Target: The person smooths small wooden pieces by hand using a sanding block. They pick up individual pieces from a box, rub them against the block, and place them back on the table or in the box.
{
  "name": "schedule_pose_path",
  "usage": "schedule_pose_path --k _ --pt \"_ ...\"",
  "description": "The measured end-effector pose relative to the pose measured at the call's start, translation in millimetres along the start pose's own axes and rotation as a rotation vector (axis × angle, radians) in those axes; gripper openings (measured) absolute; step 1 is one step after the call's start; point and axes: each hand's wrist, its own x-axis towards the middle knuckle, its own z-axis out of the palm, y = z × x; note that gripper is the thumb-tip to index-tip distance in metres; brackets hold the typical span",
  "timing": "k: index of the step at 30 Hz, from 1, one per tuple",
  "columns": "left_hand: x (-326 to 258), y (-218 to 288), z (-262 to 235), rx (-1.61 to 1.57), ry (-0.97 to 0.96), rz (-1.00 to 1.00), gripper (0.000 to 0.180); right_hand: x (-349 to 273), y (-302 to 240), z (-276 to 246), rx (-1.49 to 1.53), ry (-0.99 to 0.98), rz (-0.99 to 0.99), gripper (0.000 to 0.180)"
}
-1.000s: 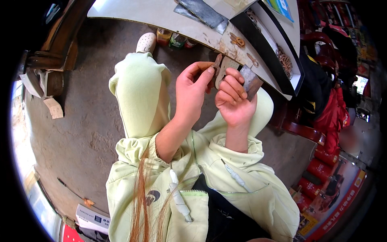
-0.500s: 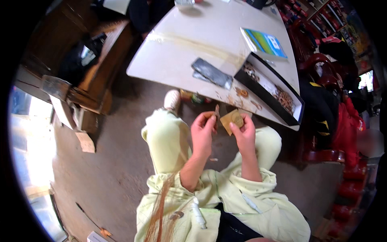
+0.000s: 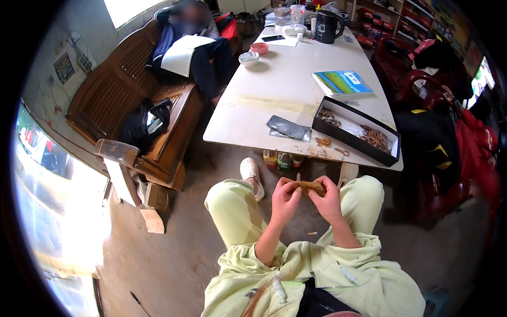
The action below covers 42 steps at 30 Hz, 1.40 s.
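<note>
Above my knees, both hands are close together just short of the table's near edge. My left hand (image 3: pixel 285 202) is closed in a pinch on a small brown pointed piece (image 3: pixel 298 177), whose tip sticks up past the fingers; its kind is unclear. The fingers of my right hand (image 3: pixel 328 203) are closed on a tan sheet (image 3: pixel 312 187) that looks like sandpaper. Bent over, the sheet meets the left fingertips and the small piece. What lies inside its fold is hidden.
On the white table (image 3: pixel 253 124) are a black box (image 3: pixel 351 138) of brown pieces, a grey plastic pouch (image 3: pixel 288 128), loose brown pieces (image 3: pixel 322 142), a book (image 3: pixel 342 83), bowls and a black kettle (image 3: pixel 328 27). A person (image 3: pixel 208 58) sits on the wooden bench (image 3: pixel 124 79) with an open notebook.
The view has tilted up, showing more of the table and the seated person. My hands have come together, and the tan sheet, flat and apart before, is now bent against the small brown piece.
</note>
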Motion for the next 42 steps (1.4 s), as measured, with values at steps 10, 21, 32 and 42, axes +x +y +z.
schedule_pose_path --k 10,21,32,42 --pt "-23.6 34.2 -14.1 0.534 -0.138 0.281 0.006 -23.6 -25.8 -13.6 -0.455 -0.257 -0.246 0.02" --pt "-33.7 48.1 -14.4 0.44 -0.107 0.309 0.009 -36.4 -31.9 -9.3 -0.428 -0.207 -0.319 0.014" --pt "-1.1 66.7 -7.8 0.04 -0.359 -0.164 0.01 9.3 -58.2 -64.8 -0.121 -0.628 -0.24 0.021" --pt "45.2 86.5 23.2 0.024 -0.445 -0.071 0.02 51.1 -71.5 -85.7 -0.099 -0.606 -0.109 0.024"
